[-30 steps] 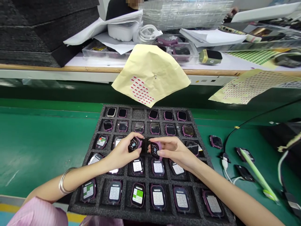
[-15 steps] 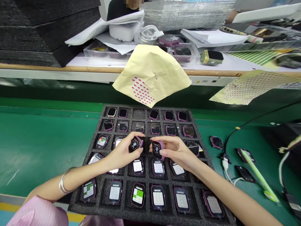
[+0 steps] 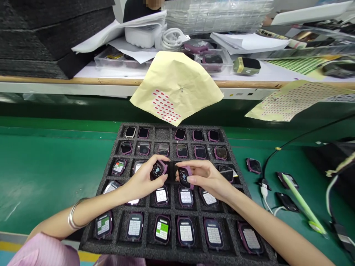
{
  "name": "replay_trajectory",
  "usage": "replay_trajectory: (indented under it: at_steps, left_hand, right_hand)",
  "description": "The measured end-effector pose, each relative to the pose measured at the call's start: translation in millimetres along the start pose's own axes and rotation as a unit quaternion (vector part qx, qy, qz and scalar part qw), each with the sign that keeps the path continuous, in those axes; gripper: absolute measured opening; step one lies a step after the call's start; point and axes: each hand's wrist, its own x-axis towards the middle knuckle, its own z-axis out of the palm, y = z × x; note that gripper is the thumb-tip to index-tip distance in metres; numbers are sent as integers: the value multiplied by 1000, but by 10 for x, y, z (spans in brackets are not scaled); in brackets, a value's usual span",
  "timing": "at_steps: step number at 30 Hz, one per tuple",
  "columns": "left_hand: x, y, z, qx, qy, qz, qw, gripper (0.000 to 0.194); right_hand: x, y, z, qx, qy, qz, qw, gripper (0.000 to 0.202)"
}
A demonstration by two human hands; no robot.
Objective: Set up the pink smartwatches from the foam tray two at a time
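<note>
Over the middle of a dark foam tray (image 3: 173, 254), each of my hands grips one purple smartwatch body without a strap. My left hand (image 3: 146, 175) pinches a watch (image 3: 159, 170) between thumb and fingers, its lit face tilted to the right. My right hand (image 3: 206, 176) holds a second watch (image 3: 185, 177) by its edges, with the thumb on its lower right side and a dial showing. Below them, several watches in the tray display white grids, and one watch (image 3: 162, 229) has green blocks on its screen. The upper rows hold watches with dark screens.
Right of the tray on the green table (image 3: 50, 166) lie a loose watch (image 3: 253, 166), a light green pen (image 3: 302, 203) and cables. Yellow sticker sheets (image 3: 177, 85) hang from the shelf edge. Black foam stacks (image 3: 36, 40) stand at upper left. Another person sits behind the shelf.
The whole view has shifted slightly. Both hands keep their watches in nearly the same place and pose.
</note>
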Motion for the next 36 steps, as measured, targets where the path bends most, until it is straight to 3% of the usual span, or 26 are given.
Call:
replay_trajectory:
  at_steps: [9, 13, 18, 20, 27, 36]
  left_hand:
    - [-18, 67, -24, -13, 9, -1, 1000, 33]
    - [-10, 46, -13, -20, 15, -23, 999, 32]
    - [11, 17, 11, -215, -49, -92, 971, 58]
    - [22, 7, 8, -249, -49, -102, 962, 56]
    - [40, -50, 6, -226, -18, -119, 967, 44]
    - [39, -46, 31, -222, -32, -122, 967, 43]
  right_hand:
    - [-24, -6, -1, 13, -29, -29, 999, 38]
    - [-14, 3, 1, -4, -14, -15, 1000, 36]
    - [1, 12, 8, 15, -11, 21, 1000, 42]
    - [3, 15, 7, 32, -1, 37, 999, 43]
    - [15, 49, -6, 69, 23, 45, 996, 44]
    - [12, 78, 18, 31, 54, 33, 998, 48]
